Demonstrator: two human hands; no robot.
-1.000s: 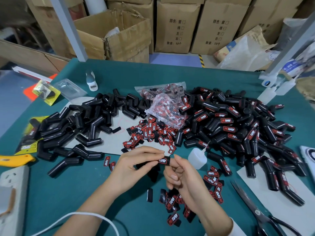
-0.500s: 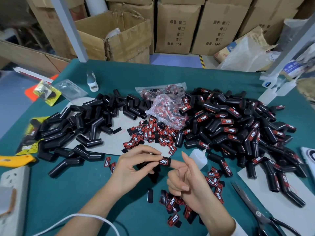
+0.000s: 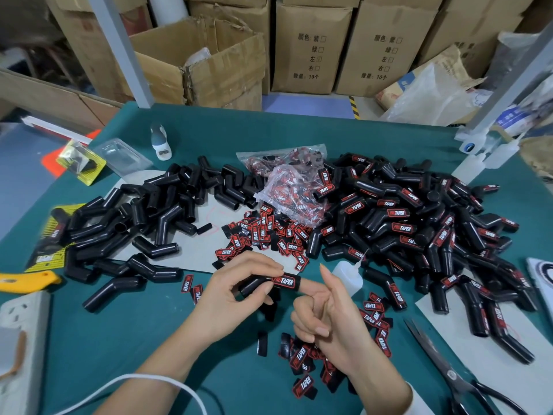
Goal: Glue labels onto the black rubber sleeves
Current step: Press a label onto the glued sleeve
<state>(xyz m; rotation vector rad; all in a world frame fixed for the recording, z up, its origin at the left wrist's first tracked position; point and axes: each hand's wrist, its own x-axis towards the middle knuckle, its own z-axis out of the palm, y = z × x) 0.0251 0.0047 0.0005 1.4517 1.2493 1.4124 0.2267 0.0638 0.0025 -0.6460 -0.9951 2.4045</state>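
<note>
- Black glossy rubber sleeve (image 3: 259, 283), bent tube shape, held just above the teal table (image 3: 119, 339) between plain and labelled piles
- red-and-black label (image 3: 283, 281) sits on its end
- left hand (image 3: 236, 292) pinches the sleeve, thumb under, fingers over
- right hand (image 3: 326, 313) half curled, index fingertip poked into the sleeve's end

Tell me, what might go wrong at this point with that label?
The label sits near the end of the sleeve that the left hand grips; if the glue is still wet, it could slide. The right hand is close to the glue bottle and could tip it.
</note>
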